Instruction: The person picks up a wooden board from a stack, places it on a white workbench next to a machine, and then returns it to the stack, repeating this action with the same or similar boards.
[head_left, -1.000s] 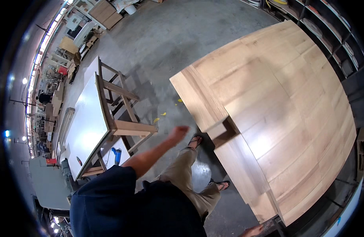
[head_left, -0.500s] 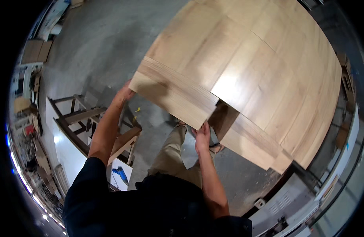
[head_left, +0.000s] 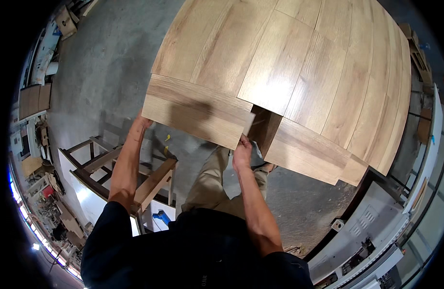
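A wood-grain board [head_left: 198,113] lies along the near left edge of a large plank-patterned wooden top [head_left: 275,62]. My left hand [head_left: 145,120] grips the board's left end, its fingertips hidden under the edge. At the board's near right corner, my right hand [head_left: 242,153] pinches the edge, with some fingers out of sight below. Just right of that corner, a dark opening [head_left: 266,129] shows between this board and a similar wood-grain panel [head_left: 308,151]. Whether the held board is attached to the top, I cannot tell.
A wooden frame [head_left: 154,185] stands on a white surface at the lower left, near a blue power tool [head_left: 161,216]. Grey metal equipment [head_left: 361,231] is at the lower right. Cluttered shelving [head_left: 43,188] lines the left side. A yellow scrap [head_left: 167,137] lies on the concrete floor.
The whole scene has turned slightly and shifted left in view. The held board's right end now shows its side edge, and my right hand has moved up around that corner. Both hands keep their hold.
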A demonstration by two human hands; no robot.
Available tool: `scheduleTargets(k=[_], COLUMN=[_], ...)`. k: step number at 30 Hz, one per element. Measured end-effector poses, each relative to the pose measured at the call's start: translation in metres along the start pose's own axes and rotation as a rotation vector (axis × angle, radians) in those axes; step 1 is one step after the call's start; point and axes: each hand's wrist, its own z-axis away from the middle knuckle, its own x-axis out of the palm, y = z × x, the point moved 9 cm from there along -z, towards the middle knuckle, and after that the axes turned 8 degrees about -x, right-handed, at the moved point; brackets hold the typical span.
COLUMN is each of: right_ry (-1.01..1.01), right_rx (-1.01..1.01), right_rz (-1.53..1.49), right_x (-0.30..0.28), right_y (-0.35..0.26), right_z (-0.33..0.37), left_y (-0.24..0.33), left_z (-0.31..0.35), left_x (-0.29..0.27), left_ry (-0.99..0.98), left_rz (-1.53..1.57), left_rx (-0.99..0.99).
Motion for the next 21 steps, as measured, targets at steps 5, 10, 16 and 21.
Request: scheduleTargets(k=[5,10,16,21], right_ry=[0.070,0.474,0.155,0.444], right_rx=[0.117,0.130,0.230,0.223], right_rz=[-0.272,-0.534,-0.710,-0.753], right_x=[-0.004,-0.053,-0.046,-0.040], right_y=[-0.004,0.030,-0.002,-0.021], right_z=[0.011,0.011,0.018,0.020], left_y=[0.007,0.055,0.108,0.070], left_z=[0.010,0.020,0.046,0.024], left_x=[0.016,0.051,0.050,0.072], left_ry=[0.006,-0.169,0.154,0.064], left_rz=[0.105,0.593,-0.132,-0.115], left_rx=[-0.104,-0.058,0.496,0.396])
